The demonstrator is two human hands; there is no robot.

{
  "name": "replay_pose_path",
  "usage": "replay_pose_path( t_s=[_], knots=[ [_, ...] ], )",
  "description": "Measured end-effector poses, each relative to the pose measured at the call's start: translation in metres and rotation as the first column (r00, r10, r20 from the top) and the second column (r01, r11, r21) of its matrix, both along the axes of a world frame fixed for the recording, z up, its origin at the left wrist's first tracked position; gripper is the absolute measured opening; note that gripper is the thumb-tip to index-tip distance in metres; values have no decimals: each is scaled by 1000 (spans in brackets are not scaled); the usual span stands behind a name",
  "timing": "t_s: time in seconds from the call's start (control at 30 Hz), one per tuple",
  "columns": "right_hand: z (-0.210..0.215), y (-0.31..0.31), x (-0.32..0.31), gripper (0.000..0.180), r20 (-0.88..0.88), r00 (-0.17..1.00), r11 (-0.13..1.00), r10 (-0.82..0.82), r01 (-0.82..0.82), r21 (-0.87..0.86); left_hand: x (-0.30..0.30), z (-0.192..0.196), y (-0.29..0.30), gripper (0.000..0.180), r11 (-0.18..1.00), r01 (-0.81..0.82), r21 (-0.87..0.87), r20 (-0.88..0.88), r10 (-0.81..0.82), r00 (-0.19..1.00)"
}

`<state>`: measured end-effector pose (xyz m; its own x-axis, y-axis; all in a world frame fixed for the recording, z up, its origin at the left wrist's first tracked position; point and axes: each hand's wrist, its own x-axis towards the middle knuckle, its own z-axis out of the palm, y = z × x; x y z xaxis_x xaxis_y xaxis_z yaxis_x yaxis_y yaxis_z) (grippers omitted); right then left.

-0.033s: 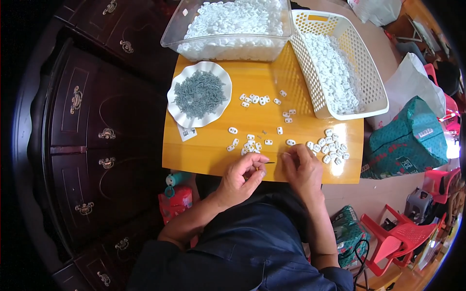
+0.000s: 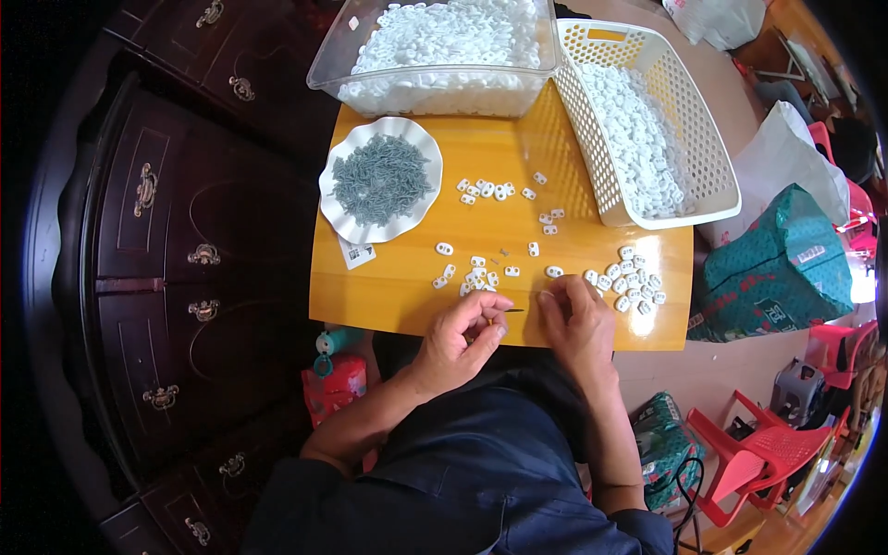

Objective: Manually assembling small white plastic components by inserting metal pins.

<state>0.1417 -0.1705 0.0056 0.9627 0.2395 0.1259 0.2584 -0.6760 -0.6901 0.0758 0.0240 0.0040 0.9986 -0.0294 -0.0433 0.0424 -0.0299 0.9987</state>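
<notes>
My left hand is over the table's near edge, its thumb and forefinger drawn together. A thin dark sliver juts from those fingertips toward the right; its kind does not show. Facing it, my right hand has its fingers curled in a pinch, and what they hold is hidden. Small white plastic pieces with two holes lie just beyond my left hand. Past my right fingertips sits a single white oval piece. A group of similar oval pieces lies to the right.
On the wooden table, a scalloped white plate bears many small grey-green pieces. Behind stand a clear bin and a white perforated basket, both full of white pieces. Dark drawers flank the left; a red chair is right.
</notes>
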Motion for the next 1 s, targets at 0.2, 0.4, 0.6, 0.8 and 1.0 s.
replay_pose_path(
  t_s=[0.2,0.4,0.6,0.8,1.0],
  knots=[
    [-5,-1,-1,13,80,996,998,26,-21,-63,3,2,0,25,1000,15,-6,8,-15,1000],
    [-7,2,-6,13,64,998,989,14,-5,-148,5,1,-3,24,1000,13,-17,25,-13,1000],
    [-4,-1,-10,12,27,1000,1000,15,-15,20,3,5,-4,23,1000,8,-10,15,-8,1000],
    [-13,-9,-25,10,-330,942,745,61,177,643,11,11,-13,26,999,2,-34,44,-1,999],
    [-6,-10,-37,12,-537,781,532,318,322,783,19,12,-22,27,1000,8,5,72,-9,997]
  ],
)
